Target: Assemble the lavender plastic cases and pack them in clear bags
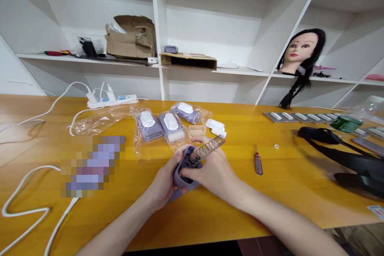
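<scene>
Wrapped around a hollow grey-purple plastic case (pixel 177 179), my left hand (pixel 162 186) is closed on its left side. The case is tilted, with its open end facing up. A metal coil spring (pixel 210 148) sticks out of that opening, slanting up to the right. My right hand (pixel 217 172) is closed about the spring's lower part, its thumb and fingers at the mouth of the case. The spring's bottom end is hidden inside. Just beyond my hands lie a beige plastic piece (pixel 197 130) and white plastic pieces (pixel 217 127).
Bagged purple cases (pixel 148 130) with white tops lie behind. Right of my hands are a screwdriver (pixel 258 163), a small white ring (pixel 276 146) and a black strap (pixel 339 148). A cable (pixel 64 218) and power strip (pixel 120 100) occupy the left. Shelves hold boxes (pixel 132 42) and a mannequin head (pixel 303 50).
</scene>
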`<state>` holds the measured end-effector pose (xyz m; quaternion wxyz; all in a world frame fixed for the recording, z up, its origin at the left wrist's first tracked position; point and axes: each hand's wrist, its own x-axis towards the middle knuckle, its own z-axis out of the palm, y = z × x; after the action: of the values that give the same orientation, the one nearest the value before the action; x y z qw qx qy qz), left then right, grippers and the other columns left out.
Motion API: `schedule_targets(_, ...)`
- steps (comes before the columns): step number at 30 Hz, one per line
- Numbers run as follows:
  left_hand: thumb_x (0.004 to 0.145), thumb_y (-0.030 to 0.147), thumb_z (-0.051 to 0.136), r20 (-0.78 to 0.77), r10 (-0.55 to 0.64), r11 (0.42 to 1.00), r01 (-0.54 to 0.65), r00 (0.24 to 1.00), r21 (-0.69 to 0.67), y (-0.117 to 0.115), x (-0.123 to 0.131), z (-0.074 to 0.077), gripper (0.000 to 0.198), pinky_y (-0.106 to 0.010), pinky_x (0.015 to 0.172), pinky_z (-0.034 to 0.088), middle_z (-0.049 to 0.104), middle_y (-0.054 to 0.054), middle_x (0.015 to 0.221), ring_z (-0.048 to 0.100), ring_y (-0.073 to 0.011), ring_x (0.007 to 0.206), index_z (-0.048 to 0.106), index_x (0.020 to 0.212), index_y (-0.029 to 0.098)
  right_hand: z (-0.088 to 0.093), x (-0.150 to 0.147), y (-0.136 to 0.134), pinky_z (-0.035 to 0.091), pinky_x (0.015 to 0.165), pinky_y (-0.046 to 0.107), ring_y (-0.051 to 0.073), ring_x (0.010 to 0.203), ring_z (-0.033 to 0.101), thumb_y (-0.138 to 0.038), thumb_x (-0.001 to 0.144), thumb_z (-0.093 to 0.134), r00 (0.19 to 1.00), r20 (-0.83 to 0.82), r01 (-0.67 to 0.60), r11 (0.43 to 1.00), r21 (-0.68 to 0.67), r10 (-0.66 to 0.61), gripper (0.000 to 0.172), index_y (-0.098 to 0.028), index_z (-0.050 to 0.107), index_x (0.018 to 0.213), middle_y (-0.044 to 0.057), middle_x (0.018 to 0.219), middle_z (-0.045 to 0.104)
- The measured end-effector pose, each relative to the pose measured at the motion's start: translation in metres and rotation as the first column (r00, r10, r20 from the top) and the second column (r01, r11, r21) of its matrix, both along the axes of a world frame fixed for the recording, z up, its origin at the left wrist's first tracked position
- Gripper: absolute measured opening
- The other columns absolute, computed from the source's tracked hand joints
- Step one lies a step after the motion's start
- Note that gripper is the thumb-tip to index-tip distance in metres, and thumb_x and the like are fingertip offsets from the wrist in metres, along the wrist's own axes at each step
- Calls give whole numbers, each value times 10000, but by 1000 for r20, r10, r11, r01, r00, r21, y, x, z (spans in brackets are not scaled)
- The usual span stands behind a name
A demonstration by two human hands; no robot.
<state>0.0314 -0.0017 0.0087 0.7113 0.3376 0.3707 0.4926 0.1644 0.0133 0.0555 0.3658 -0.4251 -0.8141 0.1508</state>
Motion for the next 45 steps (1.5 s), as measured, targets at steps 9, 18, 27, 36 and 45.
schedule_targets(9,840,492,510,29,-22,999,21,999,41,-1,-3,1,461,-176,364,370,560,31,605,418,-79,418,548,1218,231,21,13,1,428,910,369,177,952,583,-100,644,715,983,-107,-174,947,-271,150,228,-233,696,828,13,1008,617)
schedule_targets(18,847,480,503,35,-21,998,19,999,54,-1,-3,2,443,-175,365,351,552,32,600,410,-69,396,561,1199,219,13,9,2,421,935,379,195,1030,569,-79,605,716,961,-269,-140,959,-248,71,180,-211,671,718,21,1021,612)
schedule_targets(27,872,463,451,43,-41,992,36,998,125,1,-2,3,431,-225,448,430,573,9,699,508,-109,476,492,1228,223,4,8,-1,449,875,377,228,1069,550,-137,564,757,938,-341,-31,963,-269,-65,175,-194,653,693,54,1075,580)
schedule_targets(36,819,368,565,69,56,983,-67,996,172,-2,1,8,403,-267,715,475,618,-35,1072,581,-187,896,510,1202,256,-11,5,0,401,954,456,257,1118,498,-130,622,687,993,-109,51,998,-41,-55,227,-260,675,808,33,1109,580)
schedule_targets(45,862,304,493,53,44,978,-54,998,204,-1,-1,6,302,-241,735,426,610,-23,1102,562,-170,911,504,1160,258,-8,6,0,388,972,502,289,1137,449,-145,622,691,998,48,50,999,17,-51,371,-265,668,972,52,1232,506)
